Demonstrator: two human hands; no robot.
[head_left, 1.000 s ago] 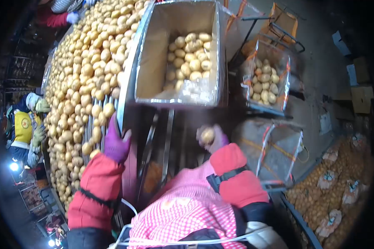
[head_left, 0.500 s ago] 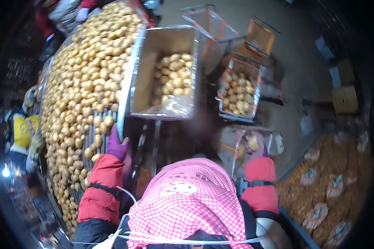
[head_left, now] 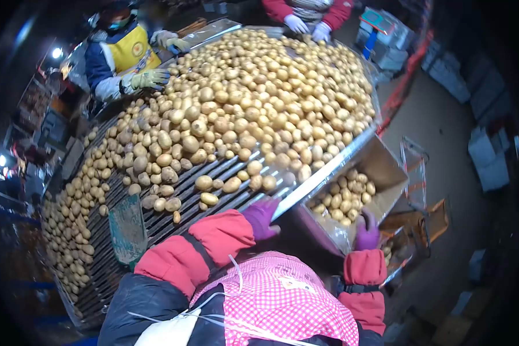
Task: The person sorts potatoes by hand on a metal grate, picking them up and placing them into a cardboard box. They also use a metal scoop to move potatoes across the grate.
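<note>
My left hand [head_left: 262, 219], in a purple glove, rests at the near end of the metal rim [head_left: 323, 171] of a slatted sorting table. Its thumb stands apart from its fingers, and no object shows in it. Many pale potatoes [head_left: 230, 118] cover the table, with a few loose ones on the bare slats near this hand. My right hand [head_left: 367, 232], also purple-gloved, is at the near side of a plastic-lined cardboard box [head_left: 391, 167]. Its fingers are spread and nothing is visible between them. Inside the box lies a heap of potatoes [head_left: 347, 197].
A green scraped plate [head_left: 128, 229] lies across the slats at left. One co-worker in a yellow apron [head_left: 134, 49] stands across the table; another person's white gloves [head_left: 308, 27] are at the far end. A crate frame [head_left: 415, 173] stands beyond the box.
The view has swung left toward the table. My right hand, earlier holding a potato above a small plastic-lined container, is now beside the cardboard box with no potato visible. My left hand stays by the rim.
</note>
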